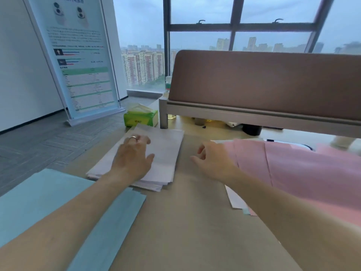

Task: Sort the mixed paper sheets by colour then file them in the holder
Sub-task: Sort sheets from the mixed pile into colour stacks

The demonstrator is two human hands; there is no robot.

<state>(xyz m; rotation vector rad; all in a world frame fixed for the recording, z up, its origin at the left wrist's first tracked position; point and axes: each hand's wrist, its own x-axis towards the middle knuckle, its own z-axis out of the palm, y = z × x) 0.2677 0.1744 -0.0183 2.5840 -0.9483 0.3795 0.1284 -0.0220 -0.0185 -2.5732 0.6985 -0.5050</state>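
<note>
Current state: my left hand (132, 157) lies flat, fingers spread, on top of the white stack (166, 151). It presses down on the stack and grips nothing. My right hand (213, 159) hovers open and empty just right of that stack, above bare counter (187, 222), fingers loosely curled. The pink sheets (312, 173) are fanned out under and beyond my right forearm. The blue sheets (48, 202) lie under my left forearm, on the near side. I see no holder from this view, so I cannot tell where filing will take place.

Step in hand, as I judge it: squaring the white stack, whose near edges are visibly staggered.

Procedure:
1. I keep the left palm down as an anchor, with light pressure only, so the top sheet does not skid.
2. I bring the right hand against the stack's right edge and push the sheets flush toward the left hand.
3. I then lift the stack with both hands and tap its long edge on the counter.

Caution: a few pale sheets lie under the pink ones near my right forearm. I should check them for stray whites before filing.
</note>
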